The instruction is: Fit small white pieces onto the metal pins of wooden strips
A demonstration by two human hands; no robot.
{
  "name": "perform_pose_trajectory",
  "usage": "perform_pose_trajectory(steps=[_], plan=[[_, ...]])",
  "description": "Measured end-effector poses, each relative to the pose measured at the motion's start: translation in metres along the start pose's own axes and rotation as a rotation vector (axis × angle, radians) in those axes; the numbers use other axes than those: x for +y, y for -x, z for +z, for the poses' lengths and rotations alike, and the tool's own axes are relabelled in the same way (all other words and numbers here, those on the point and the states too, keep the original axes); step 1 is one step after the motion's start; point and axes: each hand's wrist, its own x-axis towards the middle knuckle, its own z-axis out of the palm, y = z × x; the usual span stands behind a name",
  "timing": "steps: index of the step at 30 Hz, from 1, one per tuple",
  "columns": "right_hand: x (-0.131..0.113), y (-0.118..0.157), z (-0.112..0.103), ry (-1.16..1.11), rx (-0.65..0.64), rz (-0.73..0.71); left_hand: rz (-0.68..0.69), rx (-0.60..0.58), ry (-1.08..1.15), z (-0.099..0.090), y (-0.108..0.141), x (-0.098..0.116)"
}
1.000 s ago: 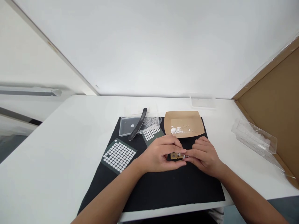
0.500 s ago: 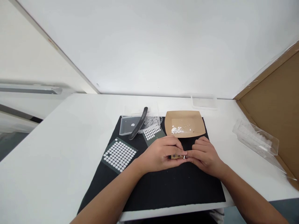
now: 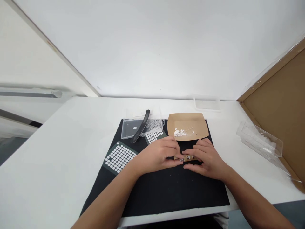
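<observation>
A narrow brown strip [image 3: 185, 158] with several small shiny metal pieces along it lies between my hands, above the black mat [image 3: 176, 190]. My left hand [image 3: 164, 154] pinches the strip's left end, thumb and index finger closed at a small shiny piece. My right hand [image 3: 207, 157] is around the right part of the strip. Its thumb and index finger are apart, above and below the strip, and its other fingers are curled. The strip's right end is hidden by my right hand; whether the palm touches it I cannot tell.
Behind my hands stands a brown paper tray [image 3: 197, 119] with white bits. To the left are sheets of white dots [image 3: 120, 157], a clear open box [image 3: 127, 130] and a curved black file-like bar [image 3: 140, 127]. A clear container [image 3: 264, 140] and cardboard [image 3: 278, 86] stand right.
My fingertips, which met over the strip, have come apart. My right thumb and index finger have spread, and more of the strip and its metal pieces shows. My left hand has shifted slightly left.
</observation>
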Motion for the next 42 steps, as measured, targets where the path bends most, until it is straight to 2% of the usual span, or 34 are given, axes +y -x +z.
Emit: perform_pose_trajectory(steps=[5,11,16,23,33,42], plan=[[0.001,0.0,0.0,0.011,-0.013,0.019,-0.077,-0.133,-0.091,-0.006,0.007,-0.002],[0.001,0.0,0.0,0.019,0.027,0.025,-0.167,-0.223,-0.19,0.0,0.01,-0.004],[0.001,0.0,0.002,0.017,-0.011,0.04,-0.231,-0.279,-0.204,0.001,0.012,-0.005],[0.001,0.001,0.005,0.01,0.015,0.058,-0.239,-0.263,-0.184,0.002,0.013,-0.009],[0.0,0.001,0.005,-0.031,-0.107,0.088,-0.255,-0.257,-0.138,0.004,0.014,-0.011],[-0.002,-0.001,0.005,-0.055,-0.122,0.106,-0.277,-0.272,-0.119,0.006,0.012,-0.01]])
